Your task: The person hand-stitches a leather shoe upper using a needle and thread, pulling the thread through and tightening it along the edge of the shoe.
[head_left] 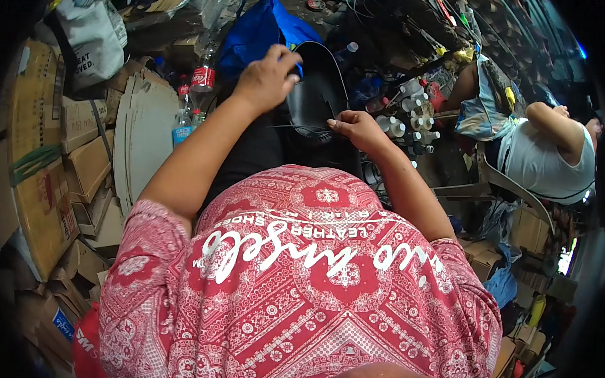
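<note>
A glossy black curved piece (317,95), with a raised rim, rests between the legs in front of the red patterned shirt. My left hand (269,79) is raised over its left side, fingers loosely bent and apart, with nothing visible in them. At the lower right edge of the black piece, my right hand (359,130) is closed in a pinch. A thin dark line runs leftwards from near its fingertips; what the fingers hold is too small to tell.
A blue bag (263,30) lies beyond the black piece. Plastic bottles (416,112) cluster to the right, and a red-labelled bottle (203,78) stands left. Flattened cardboard (45,158) lines the left side. Another person in a white shirt (544,157) sits at the right.
</note>
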The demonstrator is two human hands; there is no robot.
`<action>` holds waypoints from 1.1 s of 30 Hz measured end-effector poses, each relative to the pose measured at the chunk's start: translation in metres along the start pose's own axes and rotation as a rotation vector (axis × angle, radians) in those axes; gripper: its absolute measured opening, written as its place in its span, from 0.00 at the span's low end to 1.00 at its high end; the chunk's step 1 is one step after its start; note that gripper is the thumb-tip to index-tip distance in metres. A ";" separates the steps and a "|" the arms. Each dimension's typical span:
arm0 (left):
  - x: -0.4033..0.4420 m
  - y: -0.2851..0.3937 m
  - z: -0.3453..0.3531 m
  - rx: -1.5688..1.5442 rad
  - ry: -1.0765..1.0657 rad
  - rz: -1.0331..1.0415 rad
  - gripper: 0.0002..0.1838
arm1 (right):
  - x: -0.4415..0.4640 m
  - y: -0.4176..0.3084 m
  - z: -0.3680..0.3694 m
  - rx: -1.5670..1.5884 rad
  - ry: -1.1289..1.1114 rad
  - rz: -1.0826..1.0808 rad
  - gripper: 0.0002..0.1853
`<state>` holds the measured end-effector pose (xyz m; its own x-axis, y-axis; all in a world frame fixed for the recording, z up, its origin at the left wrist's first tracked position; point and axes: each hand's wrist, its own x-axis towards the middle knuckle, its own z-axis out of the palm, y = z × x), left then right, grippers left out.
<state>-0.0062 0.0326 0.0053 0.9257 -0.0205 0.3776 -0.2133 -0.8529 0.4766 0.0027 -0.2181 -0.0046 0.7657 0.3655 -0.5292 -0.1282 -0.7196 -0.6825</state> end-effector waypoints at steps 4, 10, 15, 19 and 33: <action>-0.029 0.005 -0.014 -0.207 -0.408 0.246 0.09 | -0.002 -0.006 -0.012 0.118 -0.120 -0.063 0.15; -0.025 0.001 -0.013 -0.118 -0.475 0.337 0.08 | 0.003 -0.011 -0.015 0.114 -0.294 -0.188 0.14; -0.014 0.000 -0.015 -0.052 -0.656 0.367 0.08 | 0.001 -0.017 -0.012 -0.004 -0.194 -0.115 0.14; -0.016 -0.004 -0.014 0.004 -0.636 0.437 0.09 | 0.005 -0.014 -0.010 -0.090 -0.088 -0.124 0.16; -0.014 0.002 -0.015 0.214 -0.739 0.550 0.08 | 0.006 -0.021 -0.018 -0.196 -0.131 -0.076 0.18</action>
<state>-0.0244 0.0393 0.0131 0.6913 -0.7113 -0.1272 -0.6851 -0.7012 0.1975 0.0211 -0.2112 0.0155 0.6786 0.4871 -0.5497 0.0612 -0.7833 -0.6186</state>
